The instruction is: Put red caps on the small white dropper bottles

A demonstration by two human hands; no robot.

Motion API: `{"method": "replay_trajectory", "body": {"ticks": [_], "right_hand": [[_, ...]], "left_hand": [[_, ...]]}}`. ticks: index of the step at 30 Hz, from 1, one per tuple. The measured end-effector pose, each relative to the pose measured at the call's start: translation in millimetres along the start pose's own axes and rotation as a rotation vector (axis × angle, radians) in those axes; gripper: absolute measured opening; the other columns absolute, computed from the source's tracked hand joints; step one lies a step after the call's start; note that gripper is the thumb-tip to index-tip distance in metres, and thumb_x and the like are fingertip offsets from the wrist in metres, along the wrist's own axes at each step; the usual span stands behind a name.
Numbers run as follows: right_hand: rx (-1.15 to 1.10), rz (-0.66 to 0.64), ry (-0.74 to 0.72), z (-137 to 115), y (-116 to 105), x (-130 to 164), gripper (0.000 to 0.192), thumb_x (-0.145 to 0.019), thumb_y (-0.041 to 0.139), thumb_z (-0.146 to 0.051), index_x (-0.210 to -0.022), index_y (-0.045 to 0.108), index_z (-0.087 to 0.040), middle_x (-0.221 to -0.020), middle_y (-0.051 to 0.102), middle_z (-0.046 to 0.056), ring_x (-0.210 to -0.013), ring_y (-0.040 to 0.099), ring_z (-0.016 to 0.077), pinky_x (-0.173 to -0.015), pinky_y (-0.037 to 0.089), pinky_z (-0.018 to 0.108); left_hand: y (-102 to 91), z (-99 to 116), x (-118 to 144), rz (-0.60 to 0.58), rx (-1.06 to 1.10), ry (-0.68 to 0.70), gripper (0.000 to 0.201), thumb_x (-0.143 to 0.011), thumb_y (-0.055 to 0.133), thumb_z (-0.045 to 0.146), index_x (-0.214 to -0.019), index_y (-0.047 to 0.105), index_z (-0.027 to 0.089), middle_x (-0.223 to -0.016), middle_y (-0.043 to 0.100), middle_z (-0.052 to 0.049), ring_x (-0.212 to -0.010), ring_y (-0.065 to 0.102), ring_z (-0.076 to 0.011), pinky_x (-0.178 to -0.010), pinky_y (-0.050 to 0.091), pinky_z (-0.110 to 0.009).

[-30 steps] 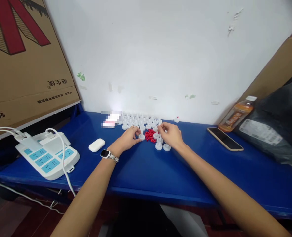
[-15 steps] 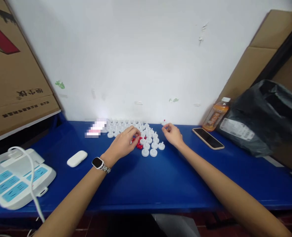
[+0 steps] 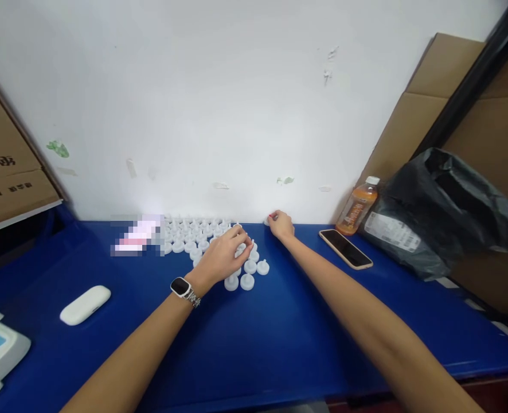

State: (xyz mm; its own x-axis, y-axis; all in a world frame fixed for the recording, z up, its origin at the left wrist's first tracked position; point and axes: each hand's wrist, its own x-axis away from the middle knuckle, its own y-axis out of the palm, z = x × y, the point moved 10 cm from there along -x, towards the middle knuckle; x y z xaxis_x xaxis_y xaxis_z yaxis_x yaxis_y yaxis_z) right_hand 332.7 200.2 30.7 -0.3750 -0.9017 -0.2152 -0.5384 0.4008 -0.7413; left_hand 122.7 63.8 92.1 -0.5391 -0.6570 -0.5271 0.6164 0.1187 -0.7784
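Now | your left hand (image 3: 223, 259) curls loosely over the white caps (image 3: 202, 244) mid-worktop (image 3: 280, 338), grip unclear | your right hand (image 3: 281, 225) pinches a red-tipped cap (image 3: 270, 218) by the wall | step: likely setting it down | next: release it gently.

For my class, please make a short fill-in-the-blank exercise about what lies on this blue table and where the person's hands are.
1. The left hand, a watch on its wrist, rests over the small ____ caps.
2. The right hand reaches to a cap beside the ____.
3. The phone lies flat next to an ____ bottle.
4. Behind the bottle sits a ____ plastic bag.

Missing words: white; wall; orange; black
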Motion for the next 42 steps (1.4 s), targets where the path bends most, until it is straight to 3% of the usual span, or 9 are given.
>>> {"method": "replay_trajectory", "body": {"ticks": [5,9,13,25,30,34,36,39,42], "right_hand": [[-0.34,0.035,-0.223,-34,-17,40,0.014,-0.083,0.055,-0.035,-0.084,0.06,-0.022,-0.071,0.067,0.001,-0.07,0.063,0.0181,-0.07,0.047,0.029],[-0.687,-0.169,-0.322,-76,-14,93,0.022,-0.08,0.059,-0.043,-0.082,0.056,-0.021,-0.062,0.061,-0.002,-0.059,0.058,0.0154,-0.061,0.045,0.027],[-0.794,-0.279,-0.382,-113,-6,138,0.023,-0.082,0.058,-0.045,-0.083,0.053,-0.022,-0.065,0.06,-0.002,-0.059,0.056,0.0143,-0.058,0.044,0.026],[-0.414,-0.194,-0.6,-139,-14,179,0.032,-0.098,0.038,-0.044,-0.074,0.039,-0.024,-0.061,0.043,-0.005,-0.059,0.043,0.0138,-0.058,0.029,0.025],[-0.488,-0.132,-0.509,-129,-11,169,0.046,-0.098,0.033,-0.054,-0.066,0.038,-0.022,-0.057,0.04,-0.004,-0.057,0.04,0.013,-0.057,0.029,0.026],[-0.434,-0.013,-0.32,-103,-26,146,0.052,-0.097,0.029,-0.059,-0.059,0.031,-0.023,-0.052,0.034,-0.004,-0.053,0.035,0.0129,-0.054,0.027,0.027],[-0.265,-0.037,-0.342,-101,-26,140,0.052,-0.097,0.035,-0.058,-0.06,0.038,-0.022,-0.054,0.043,-0.003,-0.056,0.041,0.0137,-0.056,0.028,0.027],[-0.018,-0.12,-0.494,-109,-11,142,0.037,-0.094,0.049,-0.05,-0.07,0.055,-0.022,-0.074,0.06,0.0,-0.074,0.053,0.0172,-0.064,0.033,0.027],[0.063,-0.136,-0.591,-115,2,145,0.026,-0.091,0.055,-0.045,-0.083,0.066,-0.023,-0.09,0.064,0.005,-0.091,0.056,0.0219,-0.079,0.038,0.031]], "left_hand": [[-21.7,-12,8,0.091,0.02,-0.063,0.021,-0.099,0.047,0.035,-0.113,0.057,0.023,-0.11,0.059,-0.004,-0.074,0.058,-0.0129,-0.069,0.048,-0.03],[-38.2,-18,15,0.173,0.013,-0.12,0.049,-0.095,0.055,0.041,-0.14,0.042,0.023,-0.115,0.058,-0.007,-0.085,0.061,-0.0168,-0.068,0.048,-0.03],[-41.1,-19,26,0.133,0.053,-0.089,0.036,-0.099,0.05,0.043,-0.128,0.054,0.022,-0.102,0.061,-0.006,-0.084,0.059,-0.018,-0.076,0.049,-0.032],[-53.4,-7,48,0.031,-0.005,0.008,0.033,-0.1,0.049,0.032,-0.132,0.054,0.024,-0.124,0.06,-0.009,-0.118,0.054,-0.0237,-0.103,0.047,-0.041],[-56.7,-5,48,0.02,-0.057,0.015,0.035,-0.1,0.049,0.033,-0.133,0.054,0.023,-0.124,0.061,-0.01,-0.116,0.054,-0.0248,-0.1,0.048,-0.041],[-75.8,-26,62,0.106,-0.025,-0.06,0.034,-0.099,0.049,0.04,-0.128,0.059,0.024,-0.12,0.063,-0.009,-0.115,0.056,-0.0245,-0.099,0.047,-0.04],[-77.9,-41,71,0.112,0.001,-0.122,0.037,-0.097,0.053,0.045,-0.125,0.062,0.023,-0.115,0.064,-0.009,-0.108,0.059,-0.0237,-0.093,0.049,-0.039],[-62.6,-56,81,0.018,0.076,-0.187,0.037,-0.092,0.06,0.048,-0.119,0.066,0.024,-0.106,0.067,-0.006,-0.089,0.061,-0.0197,-0.081,0.05,-0.034],[-45.0,-60,86,-0.073,0.121,-0.224,0.035,-0.088,0.065,0.047,-0.115,0.068,0.025,-0.098,0.068,-0.005,-0.084,0.061,-0.0186,-0.075,0.049,-0.032]]}}
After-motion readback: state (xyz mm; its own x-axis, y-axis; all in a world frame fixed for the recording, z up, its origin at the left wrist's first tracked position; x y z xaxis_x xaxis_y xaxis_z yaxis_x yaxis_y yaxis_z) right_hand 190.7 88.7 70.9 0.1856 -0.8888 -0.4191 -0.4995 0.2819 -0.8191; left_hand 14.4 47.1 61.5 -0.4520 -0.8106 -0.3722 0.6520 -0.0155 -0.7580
